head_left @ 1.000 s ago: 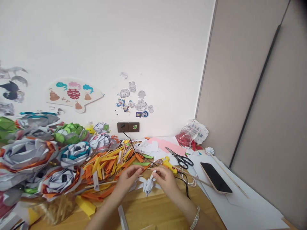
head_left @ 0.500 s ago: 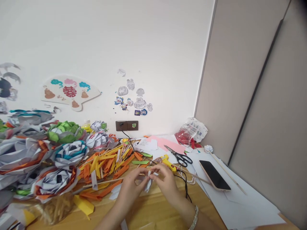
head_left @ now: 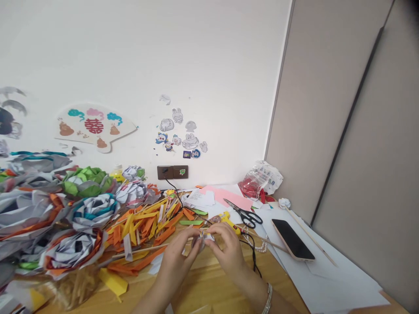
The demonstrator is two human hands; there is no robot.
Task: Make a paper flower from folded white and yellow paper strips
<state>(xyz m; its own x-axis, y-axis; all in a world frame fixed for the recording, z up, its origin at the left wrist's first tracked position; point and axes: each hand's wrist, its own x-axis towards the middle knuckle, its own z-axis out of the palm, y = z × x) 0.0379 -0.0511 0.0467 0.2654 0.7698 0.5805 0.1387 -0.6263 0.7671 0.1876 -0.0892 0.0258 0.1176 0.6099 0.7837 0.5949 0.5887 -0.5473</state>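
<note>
Plainly between two hands: one small white paper piece

Nearest to the viewer, the bare wood of the table (head_left: 209, 288) shows between the two forearms, and a beaded bracelet (head_left: 268, 298) goes around the right wrist. Ahead of this, the left hand (head_left: 178, 250) and the right hand (head_left: 227, 248) come together at their fingertips. Each hand is nearly closed in a pinch, thumb toward fingers, and both have hold of the white paper piece (head_left: 202, 239). It lies between them, about equally near to each. The fingers cover most of it, so I cannot tell its long axis.

The side toward the viewer gives the most room for moving. On the left, folded paper strips (head_left: 132, 229) lie near the left hand, with paper flowers (head_left: 94, 210) piled farther out. Just beyond the right hand is the yellow glue gun (head_left: 225, 216), and past it the scissors (head_left: 241, 212). A phone (head_left: 293, 240) rests on white sheets (head_left: 340, 288), well apart to the right. Farthest, the wall (head_left: 203, 52) with its socket (head_left: 173, 172) closes the space.
</note>
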